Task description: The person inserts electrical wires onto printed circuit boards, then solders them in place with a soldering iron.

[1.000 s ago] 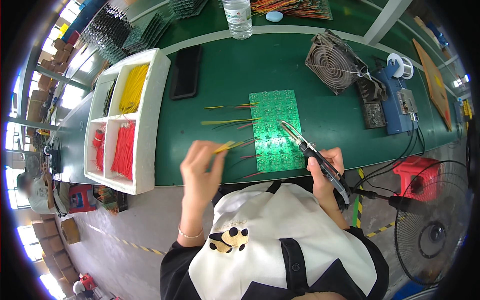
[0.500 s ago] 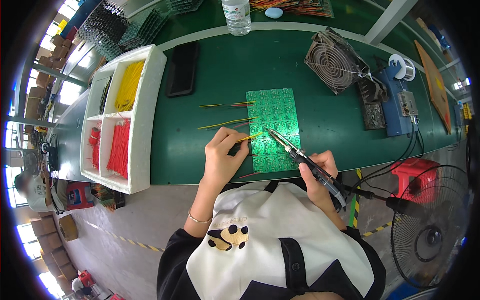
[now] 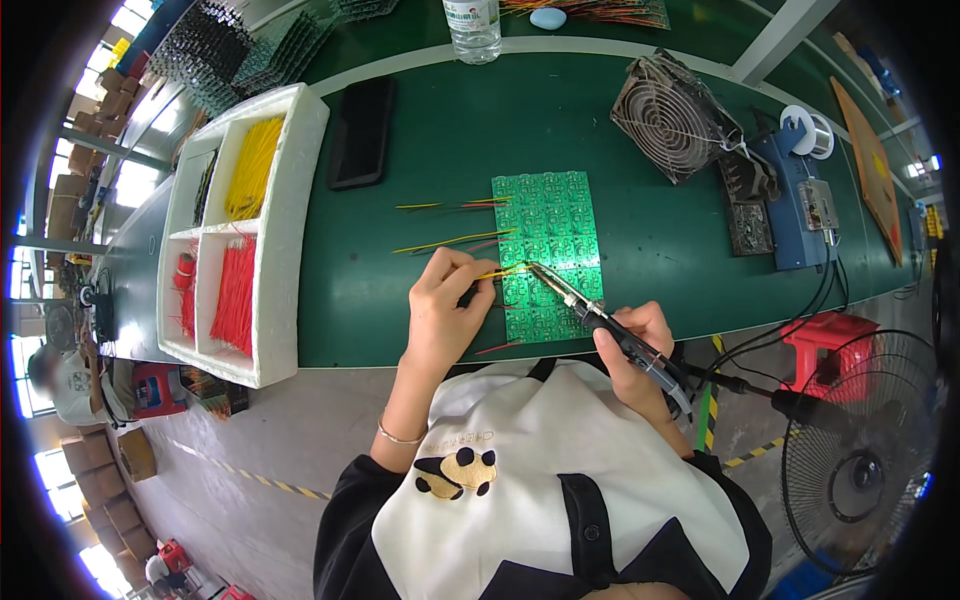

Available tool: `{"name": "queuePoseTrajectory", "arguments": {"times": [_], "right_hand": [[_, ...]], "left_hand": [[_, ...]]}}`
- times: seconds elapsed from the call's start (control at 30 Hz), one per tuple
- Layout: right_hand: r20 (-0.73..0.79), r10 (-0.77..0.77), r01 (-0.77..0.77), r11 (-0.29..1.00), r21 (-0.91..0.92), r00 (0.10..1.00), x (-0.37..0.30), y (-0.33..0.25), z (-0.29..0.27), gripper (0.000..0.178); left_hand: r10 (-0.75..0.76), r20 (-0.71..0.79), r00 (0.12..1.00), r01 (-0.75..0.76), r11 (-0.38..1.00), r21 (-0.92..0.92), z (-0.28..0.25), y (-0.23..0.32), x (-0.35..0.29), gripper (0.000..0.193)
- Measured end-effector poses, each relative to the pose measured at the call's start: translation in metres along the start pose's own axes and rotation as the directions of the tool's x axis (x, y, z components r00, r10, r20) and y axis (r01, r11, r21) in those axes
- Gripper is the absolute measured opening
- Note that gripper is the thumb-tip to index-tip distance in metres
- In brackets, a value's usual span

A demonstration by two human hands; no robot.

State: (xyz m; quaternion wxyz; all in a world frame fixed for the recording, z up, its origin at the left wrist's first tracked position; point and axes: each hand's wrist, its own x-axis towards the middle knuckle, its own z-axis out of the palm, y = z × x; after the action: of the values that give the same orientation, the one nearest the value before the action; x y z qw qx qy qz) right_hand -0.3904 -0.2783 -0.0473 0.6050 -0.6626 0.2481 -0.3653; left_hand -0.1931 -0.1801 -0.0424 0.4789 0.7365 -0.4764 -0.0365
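A green circuit board panel lies on the green table, with yellow and red wires sticking out past its left edge. Between the thumb and fingertips of my left hand is a yellow wire, its far end on the panel. My right hand grips a soldering iron by its dark handle. The iron's tip meets the panel at or right beside the end of that yellow wire. Another yellow wire lies farther back, left of the panel.
On the left stands a white foam box of yellow and red wires, beside a black phone. A water bottle is at the back. Rightward are a small fan, a blue soldering station and a solder spool.
The iron's tip has shifted slightly left and down, to the end of the yellow wire. My left hand stays nearly still, still pinching the wire.
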Motion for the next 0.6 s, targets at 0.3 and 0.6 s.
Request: {"name": "queuePoseTrajectory", "arguments": {"times": [0.3,0.6], "right_hand": [[0.008,-0.019,0.019,0.998,-0.064,1.0,-0.0003,0.0005,-0.0005,0.019],[0.013,-0.005,0.006,0.997,-0.072,1.0,-0.0007,-0.0012,-0.001,0.019]], "left_hand": [[0.018,-0.008,1.0,-0.018,1.0,0.02,0.0004,-0.0008,-0.0006,0.017],[0.03,-0.013,0.999,-0.03,0.999,0.019,0.0013,-0.0009,-0.0011,0.018]]}}
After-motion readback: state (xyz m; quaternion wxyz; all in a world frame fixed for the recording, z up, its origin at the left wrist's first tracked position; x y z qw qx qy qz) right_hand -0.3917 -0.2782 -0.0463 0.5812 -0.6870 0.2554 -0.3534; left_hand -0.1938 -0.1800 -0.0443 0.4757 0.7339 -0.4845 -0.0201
